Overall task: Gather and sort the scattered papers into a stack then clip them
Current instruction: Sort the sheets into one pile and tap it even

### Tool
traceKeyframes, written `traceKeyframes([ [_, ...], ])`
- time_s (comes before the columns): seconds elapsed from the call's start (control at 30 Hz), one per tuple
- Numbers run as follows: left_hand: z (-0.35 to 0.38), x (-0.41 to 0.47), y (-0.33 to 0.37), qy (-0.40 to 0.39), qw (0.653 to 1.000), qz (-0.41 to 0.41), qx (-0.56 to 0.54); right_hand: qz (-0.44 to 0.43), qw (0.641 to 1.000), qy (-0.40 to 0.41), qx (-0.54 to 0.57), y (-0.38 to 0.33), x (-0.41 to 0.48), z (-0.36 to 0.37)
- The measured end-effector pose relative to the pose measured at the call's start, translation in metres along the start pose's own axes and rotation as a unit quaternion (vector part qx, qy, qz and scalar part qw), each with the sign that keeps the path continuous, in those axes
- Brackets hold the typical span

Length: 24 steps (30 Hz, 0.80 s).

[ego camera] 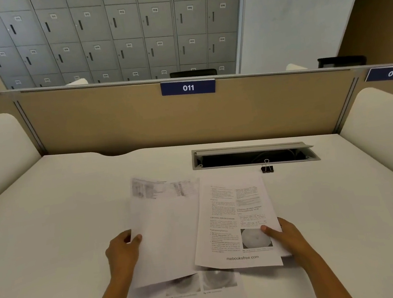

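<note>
**Two sheets held over a third, clip unused at the back**

A blurred white printed sheet is gripped at its left edge by the left hand, thumb on top, fingers curled under. A second white printed page with two text columns and a round grey figure is pinched at its right edge by the right hand, thumb pressed on the page near the figure, fingers hidden beneath. The two sheets are seen side by side, the right page overlapping the left sheet's right edge. Whether either is lifted clear of the surface cannot be told.

A third white page with two grey pictures and "mebooksfree.com" printed at the bottom is lying flat on the white worktop, partly covered by the two held sheets, nearest the person. A strip of further paper is visible under the right hand, at the right page's lower right corner.

A small black binder clip with silver wire handles is standing on the worktop, apart from the papers, just in front of the open grey cable tray recessed in the surface. A beige partition with a blue "011" label is seen behind, grey numbered lockers beyond it
</note>
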<state>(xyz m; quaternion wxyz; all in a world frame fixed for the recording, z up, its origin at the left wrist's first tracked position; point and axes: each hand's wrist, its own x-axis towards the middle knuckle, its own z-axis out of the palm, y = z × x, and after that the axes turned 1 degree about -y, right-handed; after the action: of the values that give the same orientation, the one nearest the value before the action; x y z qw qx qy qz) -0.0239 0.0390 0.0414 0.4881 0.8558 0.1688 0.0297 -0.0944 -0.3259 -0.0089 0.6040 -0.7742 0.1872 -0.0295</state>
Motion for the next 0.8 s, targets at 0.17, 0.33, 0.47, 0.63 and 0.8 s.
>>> traceKeyframes([
  [0.17, 0.013, -0.005, -0.013, -0.05, 0.99, -0.051, 0.12, 0.0, 1.0, -0.001, 0.003, -0.001, 0.0, 0.0],
  [0.33, 0.022, -0.011, 0.001, -0.066, 0.995, -0.071, 0.013, -0.001, 1.0, -0.004, 0.003, -0.001, 0.0, -0.001],
  [0.47, 0.016, -0.012, 0.001, -0.044, 0.998, -0.047, -0.014, 0.004, 1.0, -0.003, 0.0, 0.0, 0.0, 0.0],
  [0.63, -0.014, -0.012, 0.013, 0.0, 1.0, -0.018, 0.004, 0.007, 1.0, -0.004, -0.008, 0.001, 0.001, -0.001],
  [0.8, -0.074, -0.004, 0.034, 0.087, 0.995, 0.037, -0.002, 0.004, 1.0, -0.003, -0.021, 0.003, 0.003, -0.002],
])
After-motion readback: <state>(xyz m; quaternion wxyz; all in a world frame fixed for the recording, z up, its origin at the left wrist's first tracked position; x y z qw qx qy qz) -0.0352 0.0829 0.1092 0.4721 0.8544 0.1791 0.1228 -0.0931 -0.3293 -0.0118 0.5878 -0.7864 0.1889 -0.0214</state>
